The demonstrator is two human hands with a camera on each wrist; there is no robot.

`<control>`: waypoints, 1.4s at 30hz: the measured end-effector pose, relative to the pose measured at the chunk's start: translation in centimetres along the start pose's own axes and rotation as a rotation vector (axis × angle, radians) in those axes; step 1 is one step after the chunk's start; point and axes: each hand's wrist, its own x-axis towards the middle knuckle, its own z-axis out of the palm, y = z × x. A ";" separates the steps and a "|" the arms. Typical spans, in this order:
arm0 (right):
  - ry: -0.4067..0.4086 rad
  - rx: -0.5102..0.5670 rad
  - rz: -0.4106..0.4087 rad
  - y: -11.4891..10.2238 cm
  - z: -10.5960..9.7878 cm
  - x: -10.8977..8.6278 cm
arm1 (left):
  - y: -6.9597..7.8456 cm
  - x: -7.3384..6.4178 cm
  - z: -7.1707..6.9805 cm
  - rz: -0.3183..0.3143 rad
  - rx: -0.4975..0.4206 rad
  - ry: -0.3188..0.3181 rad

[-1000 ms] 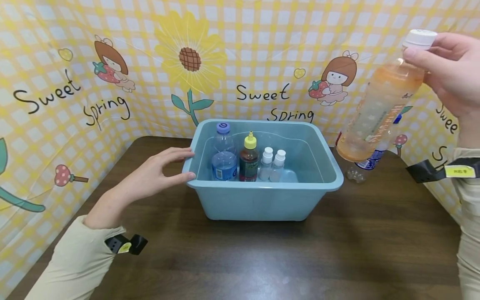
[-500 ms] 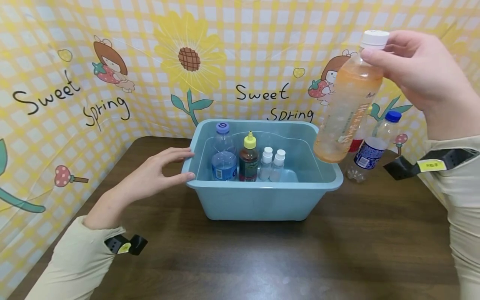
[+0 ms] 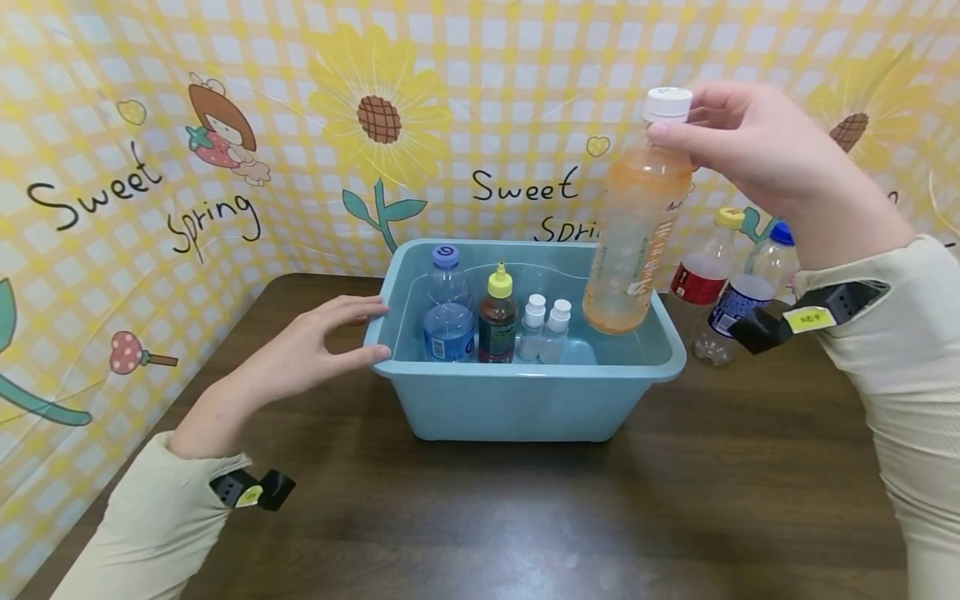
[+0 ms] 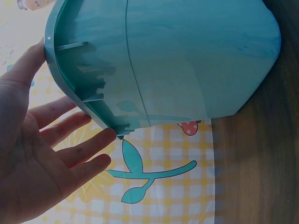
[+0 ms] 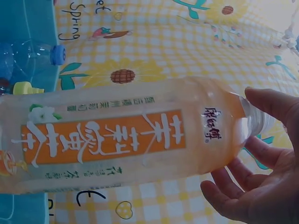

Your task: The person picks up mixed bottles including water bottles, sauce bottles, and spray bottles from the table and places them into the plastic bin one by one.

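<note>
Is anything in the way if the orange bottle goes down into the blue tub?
Nothing visible. The right hand holds the orange bottle by its neck, seemingly above the right side of the blue tub; inside, two small white-capped bottles stand further left.

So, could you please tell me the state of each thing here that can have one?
Orange-labelled bottle: capped, tilted, off the table
Right hand: gripping its neck
Blue tub: upright, uncovered
Left hand: touching the tub's rim
Purple-capped bottle: capped, standing inside
Brown bottle: yellow-capped, standing inside
Two small bottles: white-capped, standing inside
Red-label bottle: yellow-capped, outside
Blue-label bottle: blue-capped, outside
</note>
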 end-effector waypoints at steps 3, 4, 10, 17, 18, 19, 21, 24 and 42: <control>-0.050 0.016 0.007 0.0 0.6 0.4 | 0.0 0.0 0.0 0.001 -0.002 0.003; -0.070 0.023 0.009 0.0 0.8 0.6 | 0.0 0.0 0.0 0.000 -0.002 0.003; -0.188 -0.014 0.021 -0.1 2.0 1.2 | -0.1 0.0 0.0 -0.001 -0.003 0.008; -0.312 -0.091 0.024 -0.7 3.5 1.6 | 0.1 0.0 0.0 -0.004 -0.008 0.004; -0.331 -0.096 0.021 -0.8 3.7 1.6 | 0.1 0.0 0.0 -0.004 -0.010 0.004; -0.349 -0.101 0.020 -0.9 4.0 1.7 | 0.1 0.0 -0.1 -0.004 -0.010 0.003; -0.380 -0.117 0.021 -0.9 4.4 2.0 | 0.2 0.0 -0.1 -0.003 -0.011 0.002; -0.413 -0.154 0.033 -0.9 5.0 2.4 | 0.2 -0.1 -0.1 -0.004 -0.014 0.000; -0.574 -0.153 -0.016 0.1 8.1 4.3 | 0.3 0.0 -0.1 -0.015 -0.023 -0.005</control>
